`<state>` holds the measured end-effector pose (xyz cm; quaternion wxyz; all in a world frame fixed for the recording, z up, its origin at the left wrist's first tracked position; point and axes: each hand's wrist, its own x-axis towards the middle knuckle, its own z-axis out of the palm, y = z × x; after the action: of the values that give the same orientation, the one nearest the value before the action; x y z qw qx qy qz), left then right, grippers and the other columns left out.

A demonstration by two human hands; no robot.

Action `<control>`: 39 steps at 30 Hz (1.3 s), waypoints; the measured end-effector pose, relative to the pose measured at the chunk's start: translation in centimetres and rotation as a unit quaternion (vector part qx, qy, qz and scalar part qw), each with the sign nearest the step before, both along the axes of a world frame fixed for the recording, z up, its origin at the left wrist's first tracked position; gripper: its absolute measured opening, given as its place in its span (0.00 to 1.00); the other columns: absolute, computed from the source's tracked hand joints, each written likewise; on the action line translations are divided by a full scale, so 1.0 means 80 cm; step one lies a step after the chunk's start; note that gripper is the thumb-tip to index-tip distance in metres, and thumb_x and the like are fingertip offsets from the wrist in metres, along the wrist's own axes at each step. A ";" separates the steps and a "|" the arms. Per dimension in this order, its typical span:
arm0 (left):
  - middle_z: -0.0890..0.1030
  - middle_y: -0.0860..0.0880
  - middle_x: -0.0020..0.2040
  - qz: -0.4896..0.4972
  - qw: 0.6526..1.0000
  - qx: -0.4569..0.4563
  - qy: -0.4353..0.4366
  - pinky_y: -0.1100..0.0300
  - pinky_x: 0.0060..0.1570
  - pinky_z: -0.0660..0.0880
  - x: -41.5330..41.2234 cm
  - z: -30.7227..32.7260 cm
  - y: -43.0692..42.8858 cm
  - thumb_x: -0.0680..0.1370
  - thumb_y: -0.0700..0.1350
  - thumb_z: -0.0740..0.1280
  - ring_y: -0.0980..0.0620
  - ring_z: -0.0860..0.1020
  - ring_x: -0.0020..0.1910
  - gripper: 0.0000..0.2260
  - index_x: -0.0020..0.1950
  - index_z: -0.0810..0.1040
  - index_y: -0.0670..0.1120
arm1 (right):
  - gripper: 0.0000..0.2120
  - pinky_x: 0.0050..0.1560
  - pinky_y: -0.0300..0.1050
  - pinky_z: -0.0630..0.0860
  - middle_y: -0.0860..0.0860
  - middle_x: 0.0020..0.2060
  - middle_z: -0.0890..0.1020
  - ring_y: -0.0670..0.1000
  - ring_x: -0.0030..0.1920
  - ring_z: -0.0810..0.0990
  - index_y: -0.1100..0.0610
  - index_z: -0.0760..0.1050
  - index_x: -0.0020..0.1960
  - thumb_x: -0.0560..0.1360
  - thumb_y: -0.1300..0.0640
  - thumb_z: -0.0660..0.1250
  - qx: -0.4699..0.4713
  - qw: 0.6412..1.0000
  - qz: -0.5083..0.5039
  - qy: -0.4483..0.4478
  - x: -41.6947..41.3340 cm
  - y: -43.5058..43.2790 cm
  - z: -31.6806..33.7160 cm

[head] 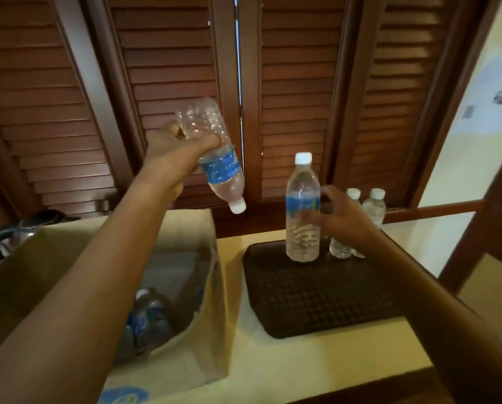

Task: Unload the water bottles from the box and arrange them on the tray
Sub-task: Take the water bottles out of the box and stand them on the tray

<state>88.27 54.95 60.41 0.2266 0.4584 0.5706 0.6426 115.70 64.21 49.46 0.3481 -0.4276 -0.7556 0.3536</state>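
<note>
Bottle (211, 150) gripped cap-down, upper centre, in left hand (168, 147) may slip; spread right hand (340, 217) could topple upright bottle (302, 211) on tray (316, 301).

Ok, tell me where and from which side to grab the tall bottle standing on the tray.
Best wrap the labelled middle of the tall bottle, coming from its near side. It stands upright on the tray, the label band looks straight-walled, and small bottles stand behind-right.
</note>
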 end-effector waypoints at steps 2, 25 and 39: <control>0.85 0.53 0.51 -0.012 1.000 -0.014 -0.009 0.63 0.46 0.81 0.042 -0.019 0.023 0.71 0.44 0.80 0.58 0.84 0.48 0.21 0.62 0.79 0.48 | 0.28 0.52 0.54 0.84 0.47 0.54 0.83 0.47 0.53 0.84 0.49 0.72 0.65 0.70 0.45 0.78 0.010 0.998 -0.033 -0.057 0.041 0.021 -0.043; 0.83 0.44 0.63 -0.031 0.915 -0.024 -0.402 0.45 0.61 0.79 0.193 -0.263 0.053 0.75 0.37 0.74 0.45 0.83 0.61 0.24 0.70 0.75 0.47 | 0.28 0.51 0.39 0.78 0.44 0.58 0.79 0.43 0.56 0.80 0.47 0.70 0.68 0.74 0.39 0.73 -0.108 0.982 -0.129 0.089 0.118 -0.005 -0.151; 0.83 0.60 0.56 -0.082 0.945 -0.257 0.186 0.57 0.52 0.81 0.168 -0.284 0.056 0.67 0.53 0.82 0.61 0.82 0.52 0.29 0.65 0.75 0.59 | 0.31 0.63 0.50 0.80 0.45 0.69 0.78 0.45 0.66 0.79 0.48 0.66 0.77 0.77 0.50 0.72 -0.033 0.993 0.093 0.068 0.050 0.024 -0.099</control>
<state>101.73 59.42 37.69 0.2783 0.5408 0.7089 0.3572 119.68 66.16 41.53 0.3505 -0.3415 -0.7546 0.4372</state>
